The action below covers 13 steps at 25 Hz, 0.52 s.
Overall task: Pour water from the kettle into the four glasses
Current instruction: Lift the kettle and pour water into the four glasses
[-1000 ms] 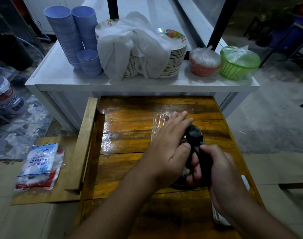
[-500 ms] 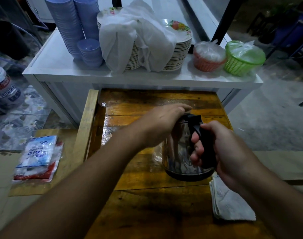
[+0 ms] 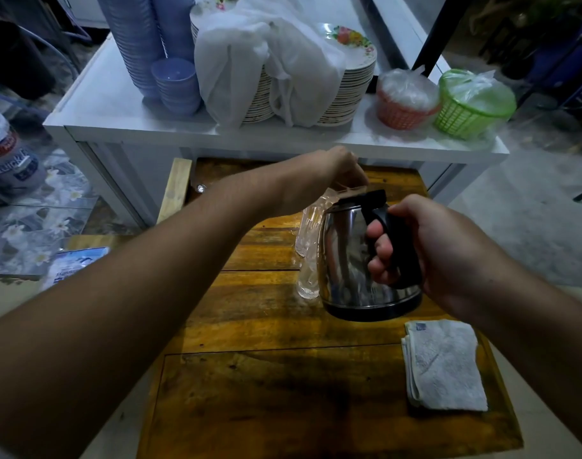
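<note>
Nearest: folded white cloth (image 3: 445, 366) lies flat on the wooden table (image 3: 283, 392) at the near right, prob. parked within reach for wiping spills, well clear of the pour zone.

Next, right hand (image 3: 448, 256) wrapped tight around the black handle (image 3: 395, 246) of the steel electric kettle (image 3: 352, 260); all fingers curled thru the loop, i.e. a full carrying grip. Kettle is off the table, hanging above it, roughly upright w/ a slight lean away from the person. Looks like it's raised so the spout clears the glass rims; no water stream visible, so pouring seems not yet begun.

Just beyond, left hand (image 3: 329, 173) reaches over the kettle's top, fingers curled down at the lid (image 3: 365, 195) edge. Can't tell if it's pinching the lid or just pressing it; likely steadying or holding it so it doesn't flop during the tilt.

Clear glasses (image 3: 307, 246) stand on the table just left of and behind the kettle body, mostly hidden by it. Two are partly visible, the rest can't be counted. They look empty, though that's hard to judge.

Farthest: white counter (image 3: 117, 107) w/ stacked blue bowls (image 3: 173, 81), cloth-draped plates (image 3: 355, 84), orange basket (image 3: 405, 107), green basket (image 3: 471, 107).
</note>
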{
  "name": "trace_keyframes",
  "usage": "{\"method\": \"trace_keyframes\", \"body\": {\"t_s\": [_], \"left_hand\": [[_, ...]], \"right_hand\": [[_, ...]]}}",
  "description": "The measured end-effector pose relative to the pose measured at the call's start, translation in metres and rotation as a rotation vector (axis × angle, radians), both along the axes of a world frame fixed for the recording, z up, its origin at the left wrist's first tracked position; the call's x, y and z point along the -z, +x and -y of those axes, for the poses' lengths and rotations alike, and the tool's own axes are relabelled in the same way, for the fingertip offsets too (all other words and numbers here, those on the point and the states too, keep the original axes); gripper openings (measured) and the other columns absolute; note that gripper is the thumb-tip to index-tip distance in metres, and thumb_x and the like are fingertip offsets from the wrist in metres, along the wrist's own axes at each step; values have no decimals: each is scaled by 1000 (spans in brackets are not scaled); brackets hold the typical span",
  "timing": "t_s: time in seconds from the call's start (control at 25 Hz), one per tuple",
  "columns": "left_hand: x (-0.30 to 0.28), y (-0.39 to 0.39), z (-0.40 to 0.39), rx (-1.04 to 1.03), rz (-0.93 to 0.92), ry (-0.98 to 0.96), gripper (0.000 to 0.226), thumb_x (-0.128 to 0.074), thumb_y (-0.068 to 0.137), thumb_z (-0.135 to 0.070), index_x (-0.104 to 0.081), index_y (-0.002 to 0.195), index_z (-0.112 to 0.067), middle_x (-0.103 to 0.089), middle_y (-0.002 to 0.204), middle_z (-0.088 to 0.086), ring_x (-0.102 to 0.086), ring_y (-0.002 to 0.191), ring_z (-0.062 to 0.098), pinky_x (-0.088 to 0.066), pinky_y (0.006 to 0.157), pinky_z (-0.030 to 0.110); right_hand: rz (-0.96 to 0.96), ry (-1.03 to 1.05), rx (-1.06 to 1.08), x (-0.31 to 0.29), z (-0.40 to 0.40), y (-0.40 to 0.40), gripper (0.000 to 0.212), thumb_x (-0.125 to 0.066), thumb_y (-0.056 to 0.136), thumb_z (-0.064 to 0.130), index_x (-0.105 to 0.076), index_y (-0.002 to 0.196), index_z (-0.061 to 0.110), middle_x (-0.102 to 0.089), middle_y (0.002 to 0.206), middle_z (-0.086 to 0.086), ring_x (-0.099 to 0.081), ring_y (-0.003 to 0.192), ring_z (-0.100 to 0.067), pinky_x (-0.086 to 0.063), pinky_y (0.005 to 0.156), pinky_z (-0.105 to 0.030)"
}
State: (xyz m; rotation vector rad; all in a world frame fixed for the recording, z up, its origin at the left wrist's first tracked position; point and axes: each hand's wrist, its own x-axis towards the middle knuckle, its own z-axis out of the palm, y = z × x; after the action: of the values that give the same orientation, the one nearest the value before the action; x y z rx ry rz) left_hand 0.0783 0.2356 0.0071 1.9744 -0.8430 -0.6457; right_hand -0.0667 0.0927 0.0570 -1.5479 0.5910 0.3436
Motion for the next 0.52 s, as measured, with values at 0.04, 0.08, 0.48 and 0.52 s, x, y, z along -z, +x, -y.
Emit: {"method": "trace_keyframes", "body": {"t_s": [0.04,0.08,0.48,0.52], "left_hand": [[2,3,1,3,-4,-5,45,-28,101,-30,-64,125,-17,-69,120,-1,-62,103,-1,-41,69,1],[3,4,1,7,2,-10,44,-29,101,-29,-64,125,-17,-69,120,-1,-63,102,-1,-40,68,0],[5,8,5,36,40,-7,45,-31,99,-34,-60,127,-15,-67,120,2,-63,107,8,-43,80,18],[4,7,6,30,24,-12,47,-30,97,-35,-60,126,-14,-68,120,2,-63,106,9,-42,79,20]], "right_hand": [[0,-9,-4,-1,0,1,39,-38,100,29,-68,88,5,-58,56,-7,-64,52,-23,-53,53,-33],[-2,-17,-13,-2,1,2,40,-38,100,29,-68,90,5,-58,56,-6,-65,53,-23,-52,54,-33],[27,3,-25,-10,5,5,37,-37,102,21,-67,97,0,-62,62,-8,-63,52,-18,-49,43,-23],[21,14,-24,-11,5,5,36,-38,102,20,-67,96,0,-61,63,-8,-60,51,-17,-47,43,-22]]}}
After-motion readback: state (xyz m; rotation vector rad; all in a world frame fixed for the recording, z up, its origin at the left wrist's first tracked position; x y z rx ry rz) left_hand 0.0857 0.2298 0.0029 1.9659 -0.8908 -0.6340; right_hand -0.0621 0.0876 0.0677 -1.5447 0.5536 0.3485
